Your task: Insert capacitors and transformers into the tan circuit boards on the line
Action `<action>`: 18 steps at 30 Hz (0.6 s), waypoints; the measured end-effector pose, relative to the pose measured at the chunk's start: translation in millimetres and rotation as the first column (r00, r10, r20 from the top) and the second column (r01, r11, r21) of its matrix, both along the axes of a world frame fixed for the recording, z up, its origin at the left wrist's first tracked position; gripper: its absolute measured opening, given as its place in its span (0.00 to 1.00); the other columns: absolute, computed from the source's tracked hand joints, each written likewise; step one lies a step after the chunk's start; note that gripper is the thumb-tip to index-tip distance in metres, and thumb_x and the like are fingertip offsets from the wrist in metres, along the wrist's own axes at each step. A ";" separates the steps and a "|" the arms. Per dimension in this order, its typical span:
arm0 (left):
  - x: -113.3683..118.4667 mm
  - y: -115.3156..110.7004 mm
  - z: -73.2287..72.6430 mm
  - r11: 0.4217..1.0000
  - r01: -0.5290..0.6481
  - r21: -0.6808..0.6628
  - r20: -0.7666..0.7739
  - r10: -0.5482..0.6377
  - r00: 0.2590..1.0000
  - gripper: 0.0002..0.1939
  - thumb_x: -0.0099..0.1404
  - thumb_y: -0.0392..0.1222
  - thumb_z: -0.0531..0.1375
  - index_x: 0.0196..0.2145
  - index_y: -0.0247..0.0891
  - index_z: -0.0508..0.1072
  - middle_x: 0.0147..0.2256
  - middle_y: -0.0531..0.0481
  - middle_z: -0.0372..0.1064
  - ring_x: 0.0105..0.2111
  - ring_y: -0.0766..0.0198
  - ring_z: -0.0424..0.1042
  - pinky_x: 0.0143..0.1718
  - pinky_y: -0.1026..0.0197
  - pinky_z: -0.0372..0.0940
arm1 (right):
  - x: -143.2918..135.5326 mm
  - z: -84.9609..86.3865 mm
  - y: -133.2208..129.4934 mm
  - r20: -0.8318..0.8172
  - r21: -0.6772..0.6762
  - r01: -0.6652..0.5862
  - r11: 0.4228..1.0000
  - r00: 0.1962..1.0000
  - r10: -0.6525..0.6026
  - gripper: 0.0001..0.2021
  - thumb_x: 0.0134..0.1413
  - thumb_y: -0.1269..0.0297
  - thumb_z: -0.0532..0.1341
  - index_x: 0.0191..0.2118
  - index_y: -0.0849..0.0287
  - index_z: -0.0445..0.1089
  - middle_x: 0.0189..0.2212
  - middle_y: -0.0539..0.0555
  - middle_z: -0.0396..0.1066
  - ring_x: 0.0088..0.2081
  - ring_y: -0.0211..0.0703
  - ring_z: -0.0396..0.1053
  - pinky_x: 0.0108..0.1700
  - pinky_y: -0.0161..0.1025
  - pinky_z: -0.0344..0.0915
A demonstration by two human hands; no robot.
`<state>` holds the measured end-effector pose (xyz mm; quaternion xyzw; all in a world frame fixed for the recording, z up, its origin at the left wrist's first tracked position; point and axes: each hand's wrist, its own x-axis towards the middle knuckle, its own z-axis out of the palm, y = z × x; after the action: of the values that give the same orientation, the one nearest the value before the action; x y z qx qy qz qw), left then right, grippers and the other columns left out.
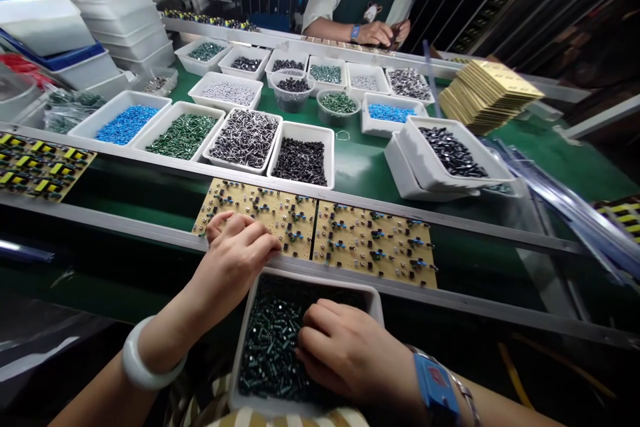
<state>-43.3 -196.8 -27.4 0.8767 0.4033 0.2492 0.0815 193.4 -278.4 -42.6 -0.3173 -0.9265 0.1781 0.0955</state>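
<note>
In the head view, the left hand (243, 243) bends over the near-left part of a tan circuit board (270, 213), fingers curled; whether they pinch a part cannot be told. The board lies under and ahead of that hand, the nearer of the two, its long axis running left to right along the front rail (475, 307). A second board (377, 243) sits to its right across a thin dark gap.

The right hand (345, 347), fingers bunched, dips into dark green parts (273, 340) inside a white bin (374, 303); its fingertips are hidden, so its grip cannot be told. From there, the first board lies ahead and left, beyond the bin's far rim and the front rail. The left forearm passes beside the bin's left wall. Past the boards, a far rail (465, 221) and a tray of black parts (330, 159) bound the space; left of the left hand, green surface shows between the rails.
</note>
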 end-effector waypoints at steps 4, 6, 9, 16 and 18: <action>-0.6 -0.2 -3.6 1.000 0.021 -0.002 -0.080 -0.021 0.997 0.04 0.72 0.34 0.59 0.43 0.39 0.72 0.40 0.49 0.70 0.46 0.53 0.62 0.54 0.49 0.57 | 2.5 -0.8 -2.0 -0.135 -0.084 0.009 0.996 0.991 -0.020 0.07 0.69 0.70 0.54 0.43 0.62 0.70 0.35 0.54 0.70 0.35 0.42 0.66 0.37 0.38 0.63; -0.3 -0.8 -2.7 1.000 0.020 0.010 -0.112 -0.019 0.994 0.05 0.71 0.33 0.59 0.43 0.39 0.71 0.41 0.49 0.69 0.47 0.52 0.61 0.54 0.48 0.57 | 4.3 -1.6 -2.9 -0.197 -0.091 0.010 0.996 0.980 -0.028 0.09 0.71 0.70 0.53 0.46 0.63 0.70 0.37 0.55 0.72 0.36 0.42 0.68 0.39 0.37 0.65; 0.9 -1.3 0.6 0.999 0.029 0.037 -0.159 -0.023 0.987 0.05 0.71 0.32 0.58 0.44 0.39 0.71 0.42 0.48 0.69 0.47 0.51 0.62 0.54 0.48 0.58 | 6.8 -1.1 -3.0 -0.259 -0.093 0.007 0.996 0.965 -0.031 0.08 0.71 0.71 0.53 0.47 0.64 0.70 0.39 0.55 0.73 0.38 0.42 0.70 0.41 0.36 0.67; 1.7 1.2 4.2 0.996 0.058 0.072 -0.214 -0.042 0.976 0.07 0.70 0.32 0.59 0.44 0.39 0.73 0.42 0.48 0.71 0.48 0.50 0.64 0.59 0.43 0.54 | 6.6 6.3 -2.3 -0.330 -0.049 0.033 0.998 0.943 -0.047 0.08 0.68 0.71 0.57 0.48 0.62 0.72 0.39 0.56 0.72 0.36 0.42 0.68 0.36 0.36 0.66; 1.2 0.3 6.1 0.994 0.077 0.083 -0.212 -0.058 0.975 0.07 0.70 0.31 0.59 0.44 0.38 0.73 0.42 0.48 0.72 0.48 0.49 0.65 0.58 0.45 0.55 | 8.0 10.7 -2.7 -0.363 -0.081 0.044 0.996 0.929 -0.071 0.08 0.68 0.72 0.57 0.49 0.64 0.71 0.38 0.56 0.72 0.37 0.42 0.68 0.37 0.36 0.67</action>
<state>-42.1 -196.5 -21.4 0.9140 0.3680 0.1705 0.0070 201.5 -281.1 -31.9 -0.3089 -0.8759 0.2643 0.2600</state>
